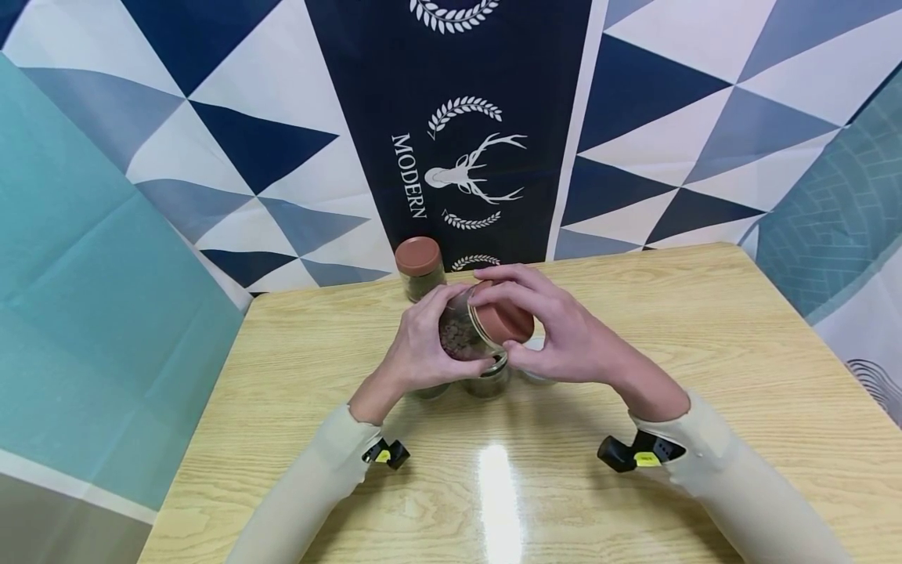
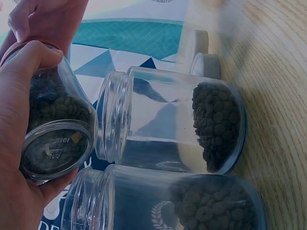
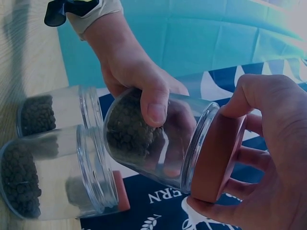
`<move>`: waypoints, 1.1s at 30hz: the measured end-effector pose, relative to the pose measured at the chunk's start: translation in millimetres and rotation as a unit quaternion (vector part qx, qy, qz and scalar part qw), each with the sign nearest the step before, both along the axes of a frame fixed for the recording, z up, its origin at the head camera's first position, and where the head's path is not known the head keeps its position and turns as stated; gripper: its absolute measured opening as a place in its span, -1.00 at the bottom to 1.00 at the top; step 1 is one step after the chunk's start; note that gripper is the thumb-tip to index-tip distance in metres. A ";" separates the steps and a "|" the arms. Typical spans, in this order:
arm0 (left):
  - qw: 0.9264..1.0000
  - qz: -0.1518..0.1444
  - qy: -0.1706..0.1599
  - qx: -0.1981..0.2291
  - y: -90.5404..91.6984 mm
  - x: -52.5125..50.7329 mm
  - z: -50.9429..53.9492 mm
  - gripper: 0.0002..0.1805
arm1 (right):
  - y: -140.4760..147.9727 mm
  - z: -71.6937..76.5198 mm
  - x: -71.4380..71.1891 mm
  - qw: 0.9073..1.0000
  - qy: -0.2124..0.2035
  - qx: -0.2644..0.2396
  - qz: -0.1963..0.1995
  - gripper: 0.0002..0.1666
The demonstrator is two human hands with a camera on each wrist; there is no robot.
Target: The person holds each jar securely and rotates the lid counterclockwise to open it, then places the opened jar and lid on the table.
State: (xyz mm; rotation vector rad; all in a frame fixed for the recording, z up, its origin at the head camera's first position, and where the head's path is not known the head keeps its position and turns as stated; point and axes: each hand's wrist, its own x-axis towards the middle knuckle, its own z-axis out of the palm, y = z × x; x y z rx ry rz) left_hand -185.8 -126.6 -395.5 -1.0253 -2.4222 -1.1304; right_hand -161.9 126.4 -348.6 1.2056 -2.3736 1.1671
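My left hand (image 1: 412,345) grips the glass body of a jar (image 1: 460,333), its thumb and fingers wrapped round the side. Dark, roundish pellets fill the lower part of this jar, which is tilted in the air. On its mouth sits a reddish-brown lid (image 3: 218,158), and my right hand (image 1: 567,333) holds that lid by the rim with fingers spread round it. Below the tilted jar, two lidless glass jars stand on the table: one (image 2: 158,120) beside another (image 2: 144,201), each partly filled with dark pellets. Hands cover much of them in the head view.
Behind the hands, against the patterned cloth, stands another jar with a reddish-brown lid (image 1: 419,257). White round objects, apparently lids (image 2: 207,65), lie right of the lidless jars. The wooden table (image 1: 296,376) meets the cloth (image 1: 282,157) at its back edge.
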 end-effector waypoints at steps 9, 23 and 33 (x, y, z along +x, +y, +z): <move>1.000 -0.001 0.004 0.004 0.6 0.8 -0.3 0.08 | 7.2 8.9 0.4 1.000 -0.002 -0.020 0.007 -0.26; 1.000 0.004 0.003 0.012 -0.2 0.4 -0.4 0.09 | 16.8 6.9 -0.4 1.000 -0.002 -0.020 -0.012 -0.26; 1.000 0.010 -0.003 0.010 -1.8 1.6 0.0 0.08 | 36.5 1.5 -3.5 0.999 0.008 -0.019 -0.050 -0.26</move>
